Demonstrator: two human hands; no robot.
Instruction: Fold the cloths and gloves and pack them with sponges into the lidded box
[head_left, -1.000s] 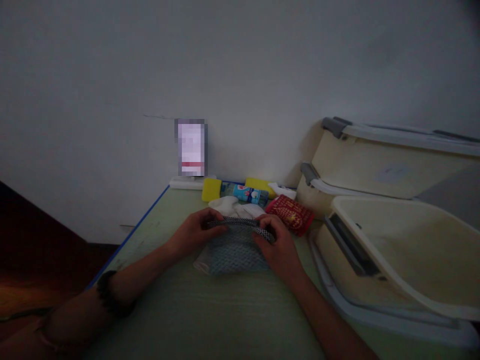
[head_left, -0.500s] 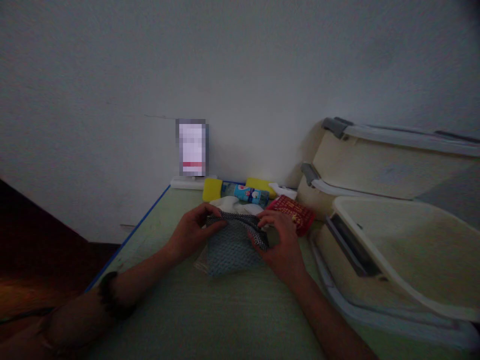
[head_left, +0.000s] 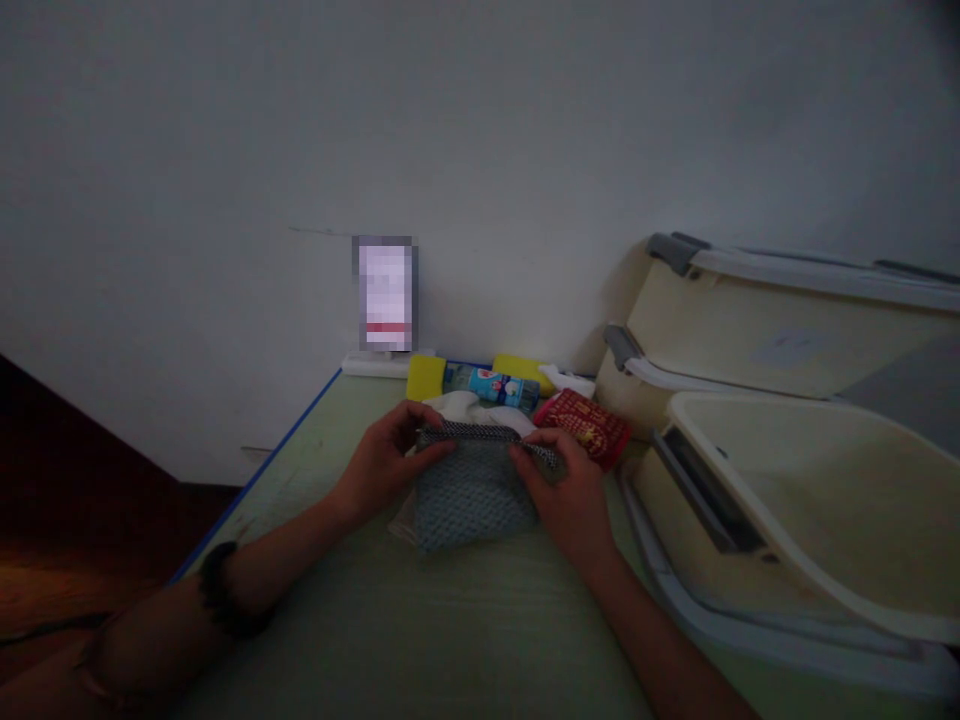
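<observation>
A blue-grey textured cloth (head_left: pixel 472 495) with a black-and-white patterned top edge hangs between my two hands, low over the green table. My left hand (head_left: pixel 386 455) pinches its upper left corner between thumb and fingers. At the upper right, my right hand (head_left: pixel 566 485) grips the same edge, and a short end of the patterned strip sticks out past the fingers. Some pale, whitish fabric (head_left: pixel 454 407) shows behind the cloth, and a beige bit peeks out at its lower left. A red packet (head_left: pixel 585 425) with yellow print lies just beyond my right hand.
At the table's back lie a bottle (head_left: pixel 499 387) with a blue label and yellow sponge-like blocks (head_left: pixel 426 378). A blurred phone-like screen (head_left: pixel 385 295) stands by the wall. Open cream plastic bins (head_left: pixel 780 420) fill the right side. The table's blue edge (head_left: pixel 277 455) runs along the left.
My right hand has straightened the patterned edge, which was folded down and bunched near its fingers. The edge now runs almost level between both hands. My left hand has hardly moved.
</observation>
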